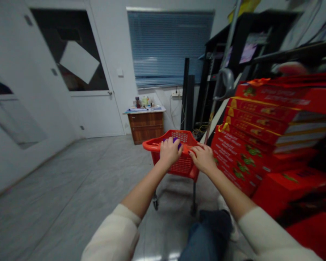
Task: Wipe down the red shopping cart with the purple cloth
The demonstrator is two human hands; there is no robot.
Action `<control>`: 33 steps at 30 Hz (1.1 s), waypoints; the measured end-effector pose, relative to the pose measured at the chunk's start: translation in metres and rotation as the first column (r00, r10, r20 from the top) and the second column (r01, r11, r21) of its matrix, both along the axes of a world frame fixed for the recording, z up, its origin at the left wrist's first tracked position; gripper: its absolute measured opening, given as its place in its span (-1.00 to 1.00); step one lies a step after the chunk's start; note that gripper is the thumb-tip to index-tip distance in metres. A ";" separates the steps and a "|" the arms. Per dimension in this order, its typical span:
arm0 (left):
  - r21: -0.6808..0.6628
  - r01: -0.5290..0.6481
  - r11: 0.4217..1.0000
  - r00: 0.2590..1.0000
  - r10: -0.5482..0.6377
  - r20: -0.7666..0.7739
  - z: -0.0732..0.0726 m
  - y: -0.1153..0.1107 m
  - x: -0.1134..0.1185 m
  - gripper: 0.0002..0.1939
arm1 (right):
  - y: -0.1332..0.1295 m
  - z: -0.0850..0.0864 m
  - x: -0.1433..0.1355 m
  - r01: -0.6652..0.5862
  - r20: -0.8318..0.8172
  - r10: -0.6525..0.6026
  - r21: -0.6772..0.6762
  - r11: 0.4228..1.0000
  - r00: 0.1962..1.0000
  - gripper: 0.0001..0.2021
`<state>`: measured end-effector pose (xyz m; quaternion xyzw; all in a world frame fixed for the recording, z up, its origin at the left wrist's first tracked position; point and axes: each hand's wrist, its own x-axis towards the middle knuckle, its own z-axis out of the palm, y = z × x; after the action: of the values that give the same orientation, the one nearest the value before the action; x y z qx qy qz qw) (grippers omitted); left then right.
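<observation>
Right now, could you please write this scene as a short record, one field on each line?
Left hand: the left hand is at the cart's near rim; whether it holds the purple thing at its fingers is unclear
Right hand: the right hand is on the same rim
Cart: a red shopping cart, upright on wheels
Right side: stacked red boxes
Left side: a white door, with white paper on its dark pane
Ahead: a wooden cabinet below blinds
</observation>
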<state>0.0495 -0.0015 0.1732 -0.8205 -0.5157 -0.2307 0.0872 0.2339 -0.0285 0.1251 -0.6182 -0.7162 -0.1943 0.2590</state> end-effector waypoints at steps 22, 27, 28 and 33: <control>-0.052 0.195 0.979 0.978 -0.198 -0.063 0.007 0.009 -0.003 -0.66 | -0.005 -0.001 0.003 0.017 -0.006 -0.017 0.021 1.000 1.000 -0.69; -0.134 0.062 0.989 0.998 -0.062 0.009 0.008 0.039 -0.066 -0.68 | -0.004 -0.004 0.005 -0.006 -0.001 0.006 0.055 0.998 1.000 -0.68; -0.139 0.014 0.990 1.000 -0.010 0.030 0.006 0.044 -0.076 -0.68 | -0.003 -0.006 0.005 -0.008 -0.005 0.008 0.070 0.998 1.000 -0.68; -0.067 -0.239 0.969 0.956 0.247 0.156 -0.005 0.039 -0.068 -0.65 | -0.003 -0.008 -0.007 0.027 -0.023 -0.025 0.101 0.994 0.999 -0.67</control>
<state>-0.0189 0.0372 0.1679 -0.7312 -0.6232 -0.2724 0.0528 0.2269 -0.0315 0.1169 -0.6157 -0.6943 -0.2272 0.2954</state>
